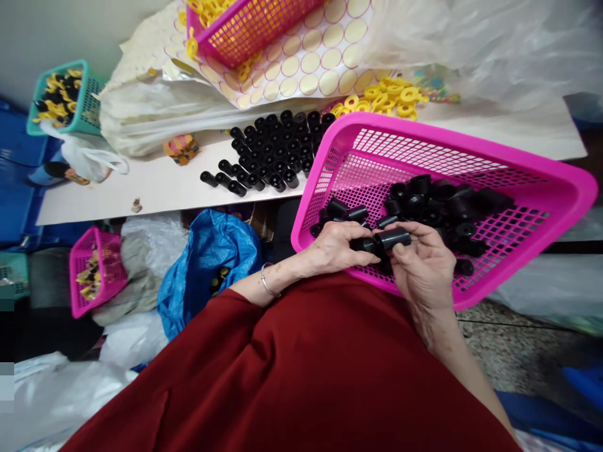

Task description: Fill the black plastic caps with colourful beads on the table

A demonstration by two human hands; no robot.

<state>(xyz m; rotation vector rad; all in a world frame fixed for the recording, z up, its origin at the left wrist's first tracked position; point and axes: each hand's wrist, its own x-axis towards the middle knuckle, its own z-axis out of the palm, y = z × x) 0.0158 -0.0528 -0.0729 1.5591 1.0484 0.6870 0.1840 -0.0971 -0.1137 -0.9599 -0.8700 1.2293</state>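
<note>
Over the near side of a large pink basket [443, 135], my two hands meet. My left hand [335, 247] pinches a short black plastic cylinder [363, 245] between thumb and fingers. A second black plastic cylinder [393, 238], hollow-looking, is gripped by my right hand [426, 263], its end close against the first; whether they are joined I cannot tell. Loose black cylinders [419, 201] lie heaped inside the basket below. To the left of the basket, several black cylinders [267, 157] stand upright in rows on the white table [160, 191].
Yellow ring pieces [386, 97] lie behind the basket. A second pink basket [254, 31] of yellow pieces sits on a sheet of round stickers [311, 63]. At left are a teal basket [89, 110], a blue bag [188, 270] and a small pink basket [110, 270].
</note>
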